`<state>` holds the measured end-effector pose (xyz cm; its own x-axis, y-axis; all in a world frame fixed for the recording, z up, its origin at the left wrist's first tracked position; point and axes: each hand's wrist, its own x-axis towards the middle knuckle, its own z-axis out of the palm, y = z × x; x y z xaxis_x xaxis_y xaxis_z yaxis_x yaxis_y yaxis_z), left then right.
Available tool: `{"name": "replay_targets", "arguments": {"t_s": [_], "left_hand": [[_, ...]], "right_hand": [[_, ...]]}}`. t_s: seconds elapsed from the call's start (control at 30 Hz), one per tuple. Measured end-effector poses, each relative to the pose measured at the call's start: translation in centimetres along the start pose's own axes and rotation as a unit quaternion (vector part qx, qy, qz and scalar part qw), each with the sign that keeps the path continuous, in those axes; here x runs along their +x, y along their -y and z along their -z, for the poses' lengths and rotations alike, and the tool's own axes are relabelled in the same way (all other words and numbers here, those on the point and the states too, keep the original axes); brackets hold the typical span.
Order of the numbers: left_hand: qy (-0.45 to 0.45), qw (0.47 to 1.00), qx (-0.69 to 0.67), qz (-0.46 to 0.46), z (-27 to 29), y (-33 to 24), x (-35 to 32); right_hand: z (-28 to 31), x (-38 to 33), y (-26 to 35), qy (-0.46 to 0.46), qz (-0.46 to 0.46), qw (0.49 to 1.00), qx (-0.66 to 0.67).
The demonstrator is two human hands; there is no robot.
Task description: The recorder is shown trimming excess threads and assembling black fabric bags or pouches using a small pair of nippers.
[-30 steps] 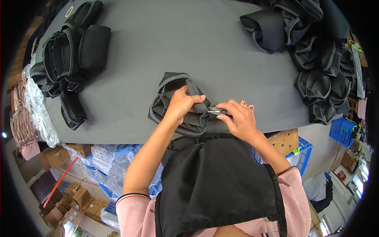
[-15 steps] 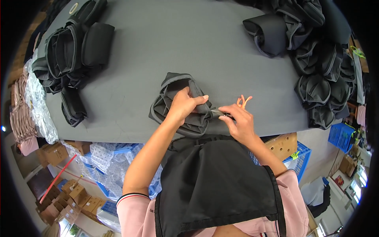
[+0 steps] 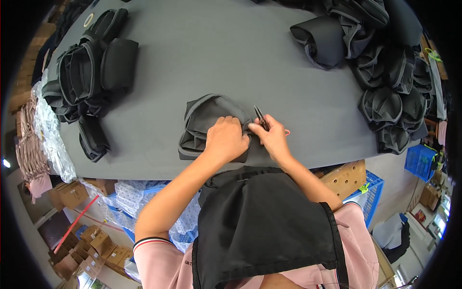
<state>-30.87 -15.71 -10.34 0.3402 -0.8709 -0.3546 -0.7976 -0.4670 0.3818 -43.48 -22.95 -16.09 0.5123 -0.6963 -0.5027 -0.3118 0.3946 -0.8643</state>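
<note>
A black fabric pouch [image 3: 204, 111] with grey-bound edges lies on the table close in front of me, its mouth upward. My left hand [image 3: 227, 139] is closed on its near side, the fingers curled over the rim. At its right edge, my right hand [image 3: 274, 139] holds a small pair of snips [image 3: 261, 118], dark with pale tips pointing away from me. An orange-pink loop shows beside that hand. My right thumb and fingertip also meet the pouch's edge; whether they pinch cloth or a thread is too small to tell.
The grey-topped table [image 3: 207, 58] has a pile of black pouches [image 3: 79, 72] at left and a larger heap [image 3: 382, 106] at right. A tape ring [image 3: 88, 19] lies at far left. Below the near edge are blue crates [image 3: 373, 192] and a board with holes [image 3: 344, 180].
The pouch has turned and flattened somewhat. My left hand has moved from inside it to its near rim. My right hand came left, and the snips swung from pointing left to pointing away.
</note>
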Motion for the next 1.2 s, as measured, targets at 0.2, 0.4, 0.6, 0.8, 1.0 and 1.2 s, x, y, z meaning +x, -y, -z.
{"name": "replay_targets", "arguments": {"t_s": [0.2,0.4,0.6,0.8,1.0,1.2], "left_hand": [[0.04,0.998,-0.053,0.019,0.3,1.0,2.1],[0.067,0.97,-0.206,0.11,1.0,1.1,2.0],[0.001,0.989,-0.104,0.107,-1.1,0.4,2.0],[-0.039,0.978,-0.156,0.134,-1.9,0.4,2.1],[-0.048,0.954,-0.273,0.119,-2.0,1.3,1.6],[-0.048,0.974,-0.184,0.124,-2.0,0.5,1.3]], "right_hand": [[-0.8,-0.2,0.1,-0.016,-0.04,0.998,0.035],[-0.5,0.1,0.6,0.016,-0.095,0.992,0.083],[0.1,0.9,-0.9,0.043,-0.111,0.977,0.175],[1.0,0.6,0.0,0.025,-0.019,0.999,-0.035],[3.2,-1.6,2.5,0.023,0.232,0.918,-0.32],[4.3,-1.5,4.3,0.044,0.388,0.807,-0.443]]}}
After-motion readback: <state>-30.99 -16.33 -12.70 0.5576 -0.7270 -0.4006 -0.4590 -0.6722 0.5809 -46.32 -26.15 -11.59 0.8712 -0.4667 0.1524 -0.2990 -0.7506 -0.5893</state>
